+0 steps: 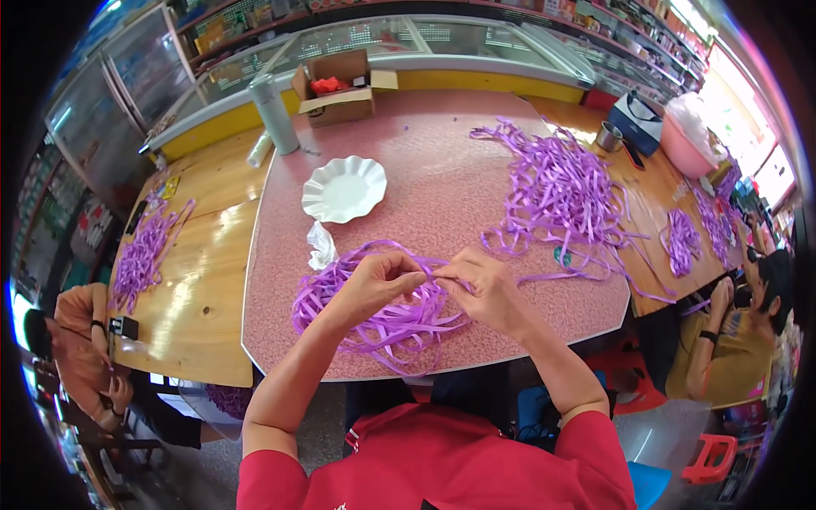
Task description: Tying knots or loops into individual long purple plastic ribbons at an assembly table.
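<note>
Over a loose pile of purple ribbon (382,331) near the table's front edge, my two hands come close together. My left hand (378,287) pinches a strand of the ribbon between thumb and forefinger. Just right of it, my right hand (483,285) has its fingertips pressed together on the same stretch of ribbon. The exact spot between the fingertips is too small to make out. A larger heap of purple ribbon (565,187) lies at the right, with strands trailing toward the front. Behind my left hand sits a crumpled white tissue (322,246).
A white scalloped dish (344,189), a pale green bottle (275,115) and an open cardboard box (340,93) stand farther back on the pink table (433,161). Seated people with more ribbon work at wooden tables on both sides. A pink basin (687,144) is far right.
</note>
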Motion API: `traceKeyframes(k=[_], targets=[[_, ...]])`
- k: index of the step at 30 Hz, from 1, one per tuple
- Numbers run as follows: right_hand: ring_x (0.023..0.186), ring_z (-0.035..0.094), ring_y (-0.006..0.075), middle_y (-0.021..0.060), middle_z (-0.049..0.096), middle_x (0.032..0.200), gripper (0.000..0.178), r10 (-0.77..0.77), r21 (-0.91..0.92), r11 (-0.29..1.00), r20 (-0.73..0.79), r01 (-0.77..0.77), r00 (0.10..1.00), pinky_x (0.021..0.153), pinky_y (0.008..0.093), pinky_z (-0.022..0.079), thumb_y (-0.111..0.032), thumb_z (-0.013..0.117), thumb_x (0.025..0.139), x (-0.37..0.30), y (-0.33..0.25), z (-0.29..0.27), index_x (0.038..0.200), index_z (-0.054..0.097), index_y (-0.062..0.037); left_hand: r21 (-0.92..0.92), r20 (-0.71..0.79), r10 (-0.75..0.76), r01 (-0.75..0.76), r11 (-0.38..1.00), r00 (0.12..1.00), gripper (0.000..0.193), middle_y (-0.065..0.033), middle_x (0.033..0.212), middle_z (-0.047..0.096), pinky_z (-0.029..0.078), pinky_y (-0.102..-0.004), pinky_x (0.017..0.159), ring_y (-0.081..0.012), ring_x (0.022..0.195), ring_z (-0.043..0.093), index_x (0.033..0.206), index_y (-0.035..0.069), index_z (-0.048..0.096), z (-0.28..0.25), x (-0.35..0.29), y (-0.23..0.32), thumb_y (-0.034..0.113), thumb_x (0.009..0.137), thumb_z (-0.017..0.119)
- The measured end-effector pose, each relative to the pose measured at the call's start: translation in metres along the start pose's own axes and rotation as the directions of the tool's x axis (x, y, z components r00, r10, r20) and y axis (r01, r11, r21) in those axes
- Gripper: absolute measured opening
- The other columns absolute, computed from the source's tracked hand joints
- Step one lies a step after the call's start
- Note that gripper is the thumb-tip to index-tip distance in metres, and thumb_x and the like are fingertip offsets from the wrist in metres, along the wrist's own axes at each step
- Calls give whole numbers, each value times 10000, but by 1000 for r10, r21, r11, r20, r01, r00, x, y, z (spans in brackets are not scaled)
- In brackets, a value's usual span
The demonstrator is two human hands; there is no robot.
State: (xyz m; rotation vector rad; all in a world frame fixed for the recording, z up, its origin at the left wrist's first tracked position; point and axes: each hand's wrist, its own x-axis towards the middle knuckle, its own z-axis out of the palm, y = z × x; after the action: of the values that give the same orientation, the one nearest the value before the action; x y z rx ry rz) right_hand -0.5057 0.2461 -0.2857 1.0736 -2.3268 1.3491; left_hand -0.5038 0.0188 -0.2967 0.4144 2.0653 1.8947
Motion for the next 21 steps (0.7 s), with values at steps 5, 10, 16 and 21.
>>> traceKeyframes(k=[5, 10, 16, 21], targets=[[650, 582, 164, 49, 615, 767, 152, 4, -202, 979, -31, -10, 1000, 566, 316, 445, -55, 753, 815, 1, 12, 4, 967, 743, -46, 55, 23, -54, 53, 997, 998, 201, -5, 800, 651, 458, -220, 639, -60, 722, 589, 970, 5, 659, -11, 15, 0, 206, 959, 655], [672, 568, 134, 51, 613, 805, 101, 162, -15, 986, -154, -167, 975, 567, 297, 432, -60, 745, 835, -5, 20, -7, 927, 728, -21, 802, -255, 288, 35, 596, 923, 326, -85, 909, 698, 480, -380, 783, -216, 832, 637, 1018, 30, 705, -85, 57, -31, 338, 937, 640], [710, 566, 116, 51, 625, 860, 81, 247, 93, 968, -172, -234, 954, 602, 258, 433, -55, 716, 866, -21, 33, -10, 931, 710, -8, 922, -387, 386, 349, 166, 837, 485, -153, 1487, 426, 113, -590, 1158, -351, 1453, 238, 1125, 95, 706, -148, 81, -91, 516, 928, 569], [698, 562, 105, 34, 621, 821, 86, 349, 50, 937, -201, -347, 915, 598, 255, 431, -56, 720, 860, -26, 31, -20, 938, 714, -19, 979, -190, 492, 126, 159, 850, 442, -153, 1455, 454, 157, -572, 1150, -363, 1432, 275, 1115, 66, 687, -98, 68, -52, 459, 945, 577]])
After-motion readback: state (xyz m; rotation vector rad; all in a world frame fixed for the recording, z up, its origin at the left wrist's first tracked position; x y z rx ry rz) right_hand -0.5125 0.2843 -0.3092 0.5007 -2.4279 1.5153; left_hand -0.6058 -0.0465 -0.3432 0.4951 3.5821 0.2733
